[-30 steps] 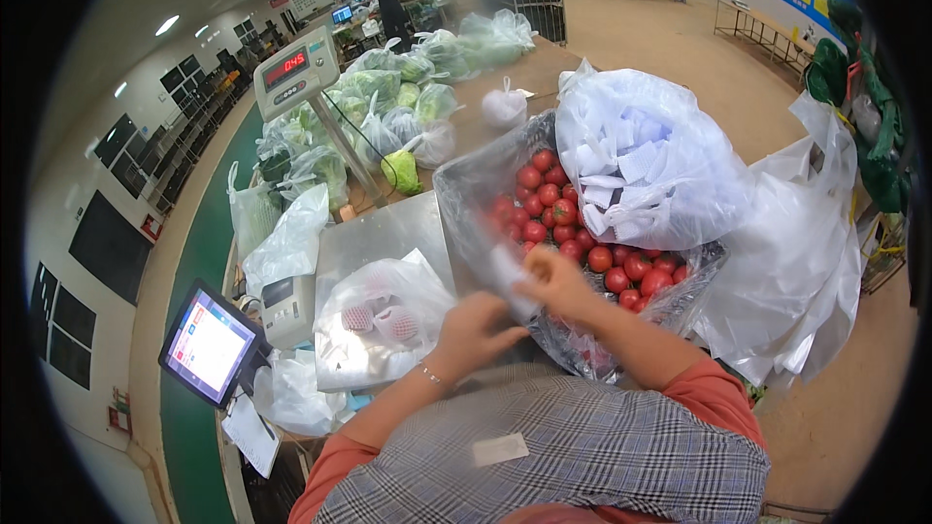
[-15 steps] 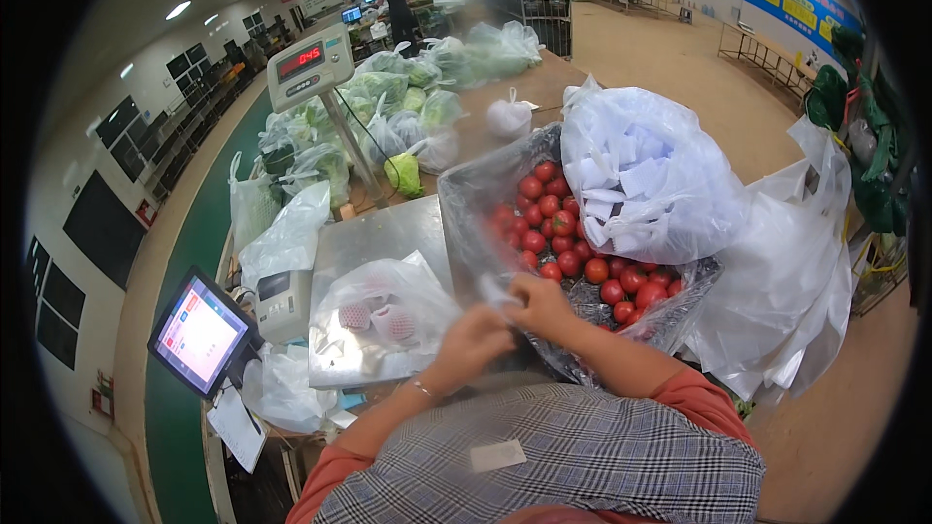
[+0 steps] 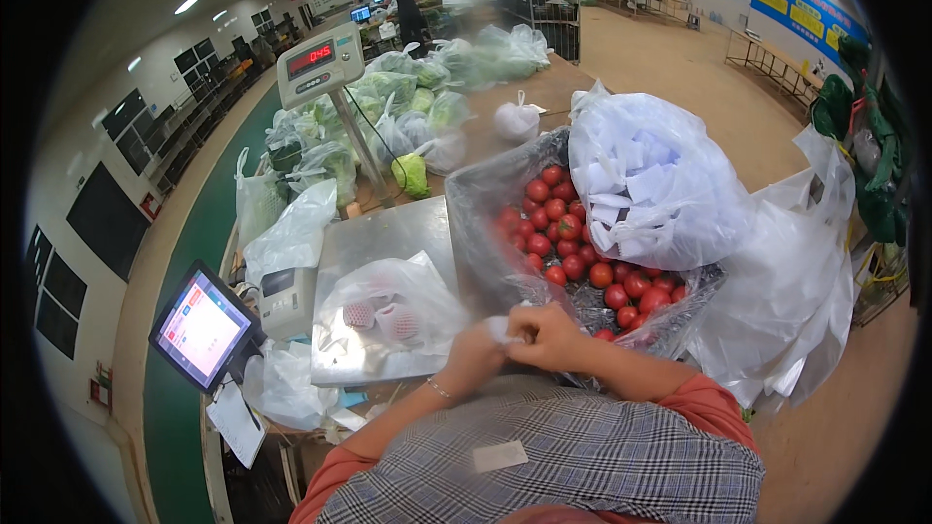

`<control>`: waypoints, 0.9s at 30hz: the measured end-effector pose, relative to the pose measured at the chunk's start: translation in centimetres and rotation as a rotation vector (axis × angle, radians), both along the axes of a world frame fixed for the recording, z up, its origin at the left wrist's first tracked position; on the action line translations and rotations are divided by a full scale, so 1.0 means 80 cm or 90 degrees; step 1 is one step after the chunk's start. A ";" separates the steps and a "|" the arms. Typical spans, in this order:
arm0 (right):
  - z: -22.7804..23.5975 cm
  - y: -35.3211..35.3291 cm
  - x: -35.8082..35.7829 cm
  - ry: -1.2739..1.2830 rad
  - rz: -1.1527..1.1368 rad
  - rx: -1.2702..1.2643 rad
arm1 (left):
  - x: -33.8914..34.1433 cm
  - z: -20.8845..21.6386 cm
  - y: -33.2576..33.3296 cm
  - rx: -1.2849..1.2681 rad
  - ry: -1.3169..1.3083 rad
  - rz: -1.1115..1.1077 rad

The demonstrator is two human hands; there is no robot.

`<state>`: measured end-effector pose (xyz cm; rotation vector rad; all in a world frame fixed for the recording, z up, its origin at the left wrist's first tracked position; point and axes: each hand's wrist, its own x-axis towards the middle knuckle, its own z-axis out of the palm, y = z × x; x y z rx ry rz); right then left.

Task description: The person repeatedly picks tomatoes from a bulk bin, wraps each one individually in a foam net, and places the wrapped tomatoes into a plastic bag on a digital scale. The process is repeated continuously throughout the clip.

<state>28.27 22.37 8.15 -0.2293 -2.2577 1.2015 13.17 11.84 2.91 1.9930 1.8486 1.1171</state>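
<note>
In front of my body my left hand (image 3: 474,356) and my right hand (image 3: 549,338) meet, fingers closed in a pinch. A small crumpled white piece (image 3: 501,329) is between them; its kind is too blurred to tell. Just beyond lies a crate lined with clear plastic (image 3: 476,192), holding red tomatoes (image 3: 568,228). To the left, a clear plastic bag (image 3: 432,306) with several round items in pink foam nets rests on the steel platform of a scale (image 3: 349,243). The scale's lit display (image 3: 320,63) stands on a post behind it.
A large bag of white paper pieces (image 3: 650,175) leans over the crate's right side. White plastic sheets (image 3: 777,281) hang at right. A touchscreen (image 3: 204,328) and label printer (image 3: 286,303) stand left. Bagged green vegetables (image 3: 388,87) cover the far table; a person (image 3: 405,10) stands beyond.
My hands have come together; the left has moved slightly right and the right slightly down. The white piece is now between them. The view has shifted slightly.
</note>
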 end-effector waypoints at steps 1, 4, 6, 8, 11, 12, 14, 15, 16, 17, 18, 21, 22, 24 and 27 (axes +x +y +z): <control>-0.002 0.014 0.000 -0.036 -0.013 -0.042 | -0.002 -0.005 -0.002 0.005 0.025 -0.001; -0.048 0.104 -0.003 -0.191 -0.128 0.000 | -0.032 -0.066 -0.011 -0.022 -0.114 -0.005; -0.111 0.171 0.018 -0.465 -0.136 0.260 | -0.020 -0.019 -0.013 -0.301 -0.427 0.082; -0.189 0.206 0.053 -0.730 0.144 0.337 | -0.025 -0.043 -0.016 -0.237 -0.501 0.028; -0.215 0.181 0.084 -0.701 0.276 0.190 | -0.023 -0.036 -0.018 -0.187 -0.625 -0.008; -0.204 0.166 0.083 -0.771 0.267 0.272 | -0.019 -0.030 -0.022 -0.183 -0.669 -0.014; -0.192 0.138 0.078 -0.899 0.239 0.431 | -0.023 -0.045 -0.018 -0.211 -0.657 0.013; -0.198 0.137 0.080 -0.886 0.227 0.418 | -0.026 -0.049 -0.016 -0.225 -0.648 0.026; -0.208 0.140 0.084 -0.872 0.215 0.405 | -0.026 -0.054 -0.016 -0.212 -0.647 0.025; -0.215 0.147 0.081 -0.857 0.210 0.399 | -0.026 -0.052 -0.020 -0.194 -0.649 0.031; -0.219 0.157 0.086 -0.793 0.257 0.318 | -0.024 -0.049 -0.021 -0.181 -0.650 0.030; -0.214 0.176 0.090 -0.720 0.304 0.113 | -0.019 -0.025 -0.030 -0.179 -0.659 0.037; -0.210 0.178 0.089 -0.779 0.258 0.068 | -0.020 -0.030 -0.031 -0.164 -0.691 0.029; -0.210 0.181 0.088 -0.842 0.190 0.047 | -0.021 -0.038 -0.032 -0.132 -0.753 0.010; -0.259 0.187 0.093 -0.852 0.131 0.112 | -0.018 -0.038 -0.031 -0.105 -0.789 -0.017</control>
